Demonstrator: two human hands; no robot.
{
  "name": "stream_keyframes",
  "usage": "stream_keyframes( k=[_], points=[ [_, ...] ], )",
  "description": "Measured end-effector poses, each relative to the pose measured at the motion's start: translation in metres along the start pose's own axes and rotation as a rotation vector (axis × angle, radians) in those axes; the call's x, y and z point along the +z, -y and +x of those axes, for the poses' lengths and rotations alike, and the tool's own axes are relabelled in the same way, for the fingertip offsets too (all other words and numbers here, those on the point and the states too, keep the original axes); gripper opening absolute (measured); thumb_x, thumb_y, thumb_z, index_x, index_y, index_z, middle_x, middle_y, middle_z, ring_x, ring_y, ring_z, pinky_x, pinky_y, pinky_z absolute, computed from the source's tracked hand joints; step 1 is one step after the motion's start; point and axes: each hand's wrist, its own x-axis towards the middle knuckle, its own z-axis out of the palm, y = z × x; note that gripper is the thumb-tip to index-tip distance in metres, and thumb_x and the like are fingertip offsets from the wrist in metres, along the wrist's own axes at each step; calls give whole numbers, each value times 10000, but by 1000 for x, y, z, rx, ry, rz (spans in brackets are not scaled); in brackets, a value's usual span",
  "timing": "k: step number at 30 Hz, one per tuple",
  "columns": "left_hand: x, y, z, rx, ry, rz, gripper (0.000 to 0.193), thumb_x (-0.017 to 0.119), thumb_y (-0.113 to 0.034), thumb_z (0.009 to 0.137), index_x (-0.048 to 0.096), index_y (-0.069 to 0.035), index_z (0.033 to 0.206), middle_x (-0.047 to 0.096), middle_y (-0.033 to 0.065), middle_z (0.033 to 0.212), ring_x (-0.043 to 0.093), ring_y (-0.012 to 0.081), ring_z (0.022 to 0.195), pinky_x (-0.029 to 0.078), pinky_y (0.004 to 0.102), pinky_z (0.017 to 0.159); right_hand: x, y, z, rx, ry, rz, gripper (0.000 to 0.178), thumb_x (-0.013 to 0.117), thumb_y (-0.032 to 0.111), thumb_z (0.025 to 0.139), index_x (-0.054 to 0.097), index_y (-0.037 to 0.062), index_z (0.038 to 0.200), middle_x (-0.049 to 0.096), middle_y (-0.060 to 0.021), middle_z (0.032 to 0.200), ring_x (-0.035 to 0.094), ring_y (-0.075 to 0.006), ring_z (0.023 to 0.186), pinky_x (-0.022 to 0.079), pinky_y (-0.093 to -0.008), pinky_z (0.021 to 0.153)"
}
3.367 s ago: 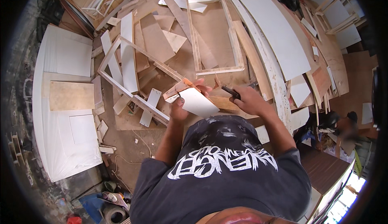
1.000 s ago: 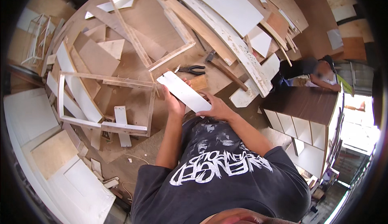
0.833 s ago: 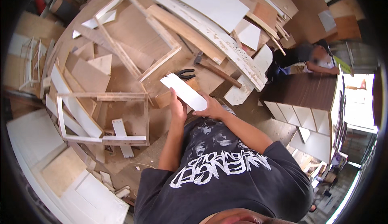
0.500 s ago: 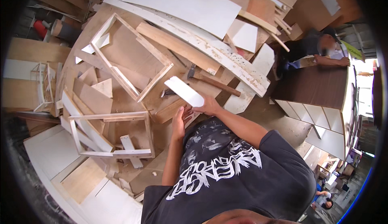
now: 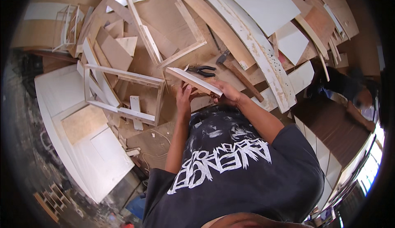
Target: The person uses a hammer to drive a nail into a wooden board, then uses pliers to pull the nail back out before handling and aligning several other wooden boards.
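A short wooden board [image 5: 191, 79] with a white face is tilted in front of my chest, its bare wood edge towards me. My right hand [image 5: 227, 93] is closed on its right end. Against its lower edge, the fingers of my left hand [image 5: 184, 96] are bent around it, partly hidden by the board. Just beyond it lie black-handled pliers [image 5: 202, 70] on the worktable. A hammer [image 5: 240, 78] with a wooden handle rests to their right.
Two wooden frames, one near [image 5: 123, 76] and one farther [image 5: 193, 20], lie on the table [image 5: 197, 49]. Long planks [image 5: 251, 30] and a white panel [image 5: 259, 2] cover its far right. Another person [image 5: 349, 88] leans over a dark brown cabinet [image 5: 329, 125] at the right.
The board has turned from showing its white face to showing its edge. My left hand has come up against it. The whole view has swung left, bringing the pliers into plain sight.
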Motion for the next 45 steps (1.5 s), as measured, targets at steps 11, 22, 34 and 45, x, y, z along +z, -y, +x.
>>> stream_keyframes(
  k=[11, 22, 34, 45],
  points=[
    [-26, -40, 5, 22, 162, -664, 444, 605, -261, 1010, 482, -76, 1395, 570, 195, 1387, 541, 362, 1315, 392, 506, 1149, 22, 38, 13, 115, 272, -32, 565, 479, 494, 1049, 548, 60, 1404, 670, -40, 990, 641, -155, 799, 505, -268, 697],
    [-51, 2, 32, -203, 95, -533, 330, 628, -202, 1022, 569, -37, 1301, 648, 110, 1278, 604, 273, 1247, 530, 477, 1045, -22, 19, 56, -592, -286, -442, 575, 713, -19, 881, 517, -10, 1422, 632, -106, 1275, 591, -187, 1211, 446, -311, 1065],
    [-75, 55, 73, -458, 114, -630, 318, 694, -260, 983, 621, -97, 1246, 672, 62, 1246, 609, 251, 1236, 491, 457, 1071, -31, 28, 107, -720, -470, -379, 536, 647, -101, 865, 547, -70, 1391, 646, -152, 1306, 608, -207, 1242, 480, -321, 1054],
    [-91, 50, 63, -529, 181, -191, 429, 574, -406, 1034, 637, -38, 1245, 722, 71, 1152, 690, 180, 935, 558, 336, 798, -11, 31, 89, -793, -752, -1043, 452, 636, -8, 878, 643, 63, 1324, 685, -121, 1263, 661, -243, 1174, 533, -321, 981]
  ],
)
